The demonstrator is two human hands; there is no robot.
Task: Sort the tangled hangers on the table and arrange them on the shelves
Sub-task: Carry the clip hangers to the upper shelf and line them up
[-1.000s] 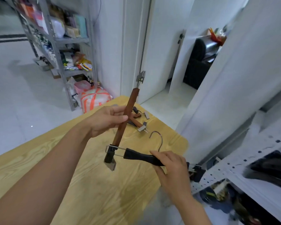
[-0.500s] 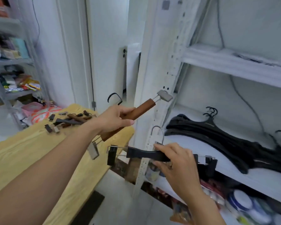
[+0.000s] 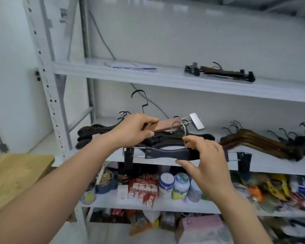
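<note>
Left hand [image 3: 132, 131] grips brown clip hanger [image 3: 165, 125]; right hand [image 3: 206, 162] pinches black clip hanger [image 3: 165, 154]. Advise: lay both flat beside clip hanger pile [image 3: 220, 72], upper shelf [image 3: 165, 80], far right, hooks aligned.

Upper shelf [image 3: 165, 81]: papers [image 3: 130, 66], clip hangers [image 3: 220, 72]. Middle shelf [image 3: 271, 164]: black hangers [image 3: 90, 133] left, brown hangers [image 3: 253, 140] right. Lower shelf [image 3: 165, 206]: jars [image 3: 180, 185], cartons [image 3: 143, 189].

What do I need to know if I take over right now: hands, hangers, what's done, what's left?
Left hand grips the brown clip hanger; right hand grips the black clip hanger, both in front of the middle shelf.
Done: clip hangers lie on the upper shelf; black hangers and brown hangers are piled on the middle shelf.
Left: shelve these two; table barely in view, remainder unknown.
</note>
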